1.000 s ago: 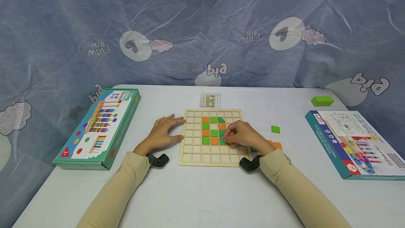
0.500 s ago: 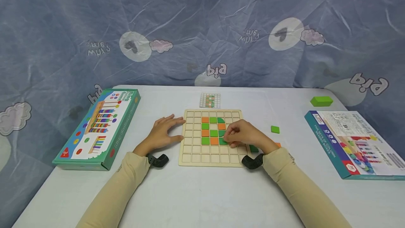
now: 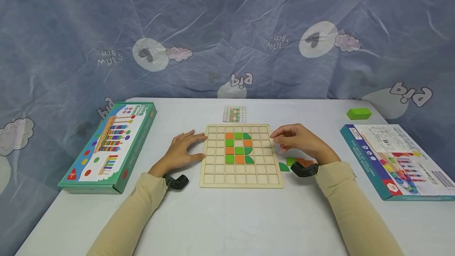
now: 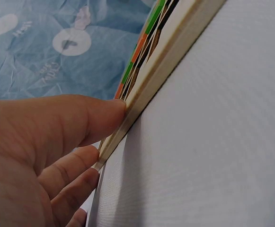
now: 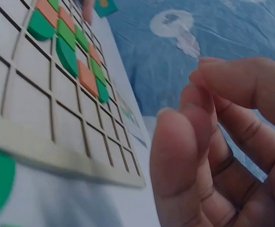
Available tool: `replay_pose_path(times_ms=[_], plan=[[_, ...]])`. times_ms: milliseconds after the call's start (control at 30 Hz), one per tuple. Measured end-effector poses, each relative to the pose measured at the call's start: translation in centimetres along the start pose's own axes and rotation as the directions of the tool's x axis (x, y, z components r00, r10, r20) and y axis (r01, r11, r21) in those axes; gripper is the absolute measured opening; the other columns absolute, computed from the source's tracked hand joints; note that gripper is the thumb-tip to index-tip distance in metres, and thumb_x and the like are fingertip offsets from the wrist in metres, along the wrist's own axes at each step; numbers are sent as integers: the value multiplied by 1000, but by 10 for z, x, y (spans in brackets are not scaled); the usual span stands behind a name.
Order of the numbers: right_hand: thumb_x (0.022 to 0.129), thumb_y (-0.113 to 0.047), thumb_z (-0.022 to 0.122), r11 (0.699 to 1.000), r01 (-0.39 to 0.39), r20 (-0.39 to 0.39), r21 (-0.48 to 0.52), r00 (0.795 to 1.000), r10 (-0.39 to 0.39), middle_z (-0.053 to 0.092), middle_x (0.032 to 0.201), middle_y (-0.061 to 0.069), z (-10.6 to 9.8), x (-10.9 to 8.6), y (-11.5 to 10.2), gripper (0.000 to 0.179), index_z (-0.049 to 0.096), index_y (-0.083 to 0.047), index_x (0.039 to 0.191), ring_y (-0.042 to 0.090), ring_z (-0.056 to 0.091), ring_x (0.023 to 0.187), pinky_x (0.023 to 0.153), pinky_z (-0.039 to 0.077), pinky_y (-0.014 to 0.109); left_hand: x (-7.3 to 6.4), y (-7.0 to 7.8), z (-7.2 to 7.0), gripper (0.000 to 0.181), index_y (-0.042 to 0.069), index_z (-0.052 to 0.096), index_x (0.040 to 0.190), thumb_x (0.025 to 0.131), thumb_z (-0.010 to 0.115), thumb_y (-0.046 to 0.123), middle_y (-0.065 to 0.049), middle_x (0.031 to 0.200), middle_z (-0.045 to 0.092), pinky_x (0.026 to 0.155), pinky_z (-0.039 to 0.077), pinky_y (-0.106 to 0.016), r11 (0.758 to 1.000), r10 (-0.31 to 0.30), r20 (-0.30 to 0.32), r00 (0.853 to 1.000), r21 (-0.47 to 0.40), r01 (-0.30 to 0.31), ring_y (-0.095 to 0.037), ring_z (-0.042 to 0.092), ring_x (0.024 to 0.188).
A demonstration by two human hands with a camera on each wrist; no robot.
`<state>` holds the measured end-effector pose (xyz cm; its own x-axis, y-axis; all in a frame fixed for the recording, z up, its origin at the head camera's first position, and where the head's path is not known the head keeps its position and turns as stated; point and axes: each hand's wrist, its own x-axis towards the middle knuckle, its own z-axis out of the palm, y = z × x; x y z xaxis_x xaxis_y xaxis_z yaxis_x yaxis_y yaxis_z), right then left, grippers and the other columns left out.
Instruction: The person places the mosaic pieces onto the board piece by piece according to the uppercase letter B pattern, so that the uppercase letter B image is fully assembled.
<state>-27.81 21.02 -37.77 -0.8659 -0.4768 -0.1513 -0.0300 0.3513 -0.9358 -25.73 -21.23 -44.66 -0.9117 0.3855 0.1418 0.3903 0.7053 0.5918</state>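
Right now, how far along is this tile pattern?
Done: eleven tiles lie on the board in four rows, with a gap in the second-farthest. In hand: no piece shows in the right hand; the left hand touches the board's edge. Left: likely some loose pieces beside the board, but the card is too small to compare.

The head view is evenly bright; dimmer wrist views show soft shadows (image 4: 130, 184) on the tabletop (image 4: 213, 132).
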Motion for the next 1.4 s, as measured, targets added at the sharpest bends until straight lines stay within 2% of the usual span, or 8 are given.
replay_pose_path(times_ms=[233,500,733,900,1100,1400], plan=[[104,-13,72,999,-26,-99,42,995,30,72,98,6,-23,-8,14,34,68,9,130,18,61,82,78,62,31,-1,1,0,65,11,63,152,92,80,31,-11,165,51,130,11,-64,1000,-1,1,1000,-8,1,-41,28,162],[106,-16,71,997,-50,-184,62,981,61,67,88,-2,-47,-17,30,21,73,-8,125,14,59,76,72,59,27,-1,2,-1,65,10,63,152,92,79,31,-11,165,52,129,11,-64,1000,0,-3,1000,-2,0,-41,28,162],[107,-19,68,990,-135,-243,-46,963,120,58,78,-4,-63,-24,42,42,62,6,140,13,54,70,67,53,26,-1,2,-1,66,10,63,152,93,79,32,-11,165,51,129,10,-64,1000,0,-4,1000,-4,0,-41,27,162],[107,-18,67,968,-208,-236,-142,957,171,51,71,-3,-68,-28,50,49,56,11,145,14,51,63,64,45,27,-1,1,-1,65,11,63,153,93,79,32,-10,165,51,130,10,-64,1000,-6,1,1000,-6,6,-41,27,162],[103,-16,72,947,-247,-232,-205,952,198,52,72,-2,-71,-31,52,50,58,13,141,15,52,65,63,41,28,-1,0,0,66,12,62,153,93,79,32,-10,166,51,130,10,-63,1000,-11,1,1000,-7,11,-40,27,162],[94,-5,80,940,-267,-185,-212,956,229,54,80,-1,-73,-36,46,44,61,14,129,13,55,69,65,48,26,-1,0,0,66,12,62,153,93,79,31,-11,165,51,129,10,-64,1000,-2,-1,1000,-3,2,-41,27,162]])
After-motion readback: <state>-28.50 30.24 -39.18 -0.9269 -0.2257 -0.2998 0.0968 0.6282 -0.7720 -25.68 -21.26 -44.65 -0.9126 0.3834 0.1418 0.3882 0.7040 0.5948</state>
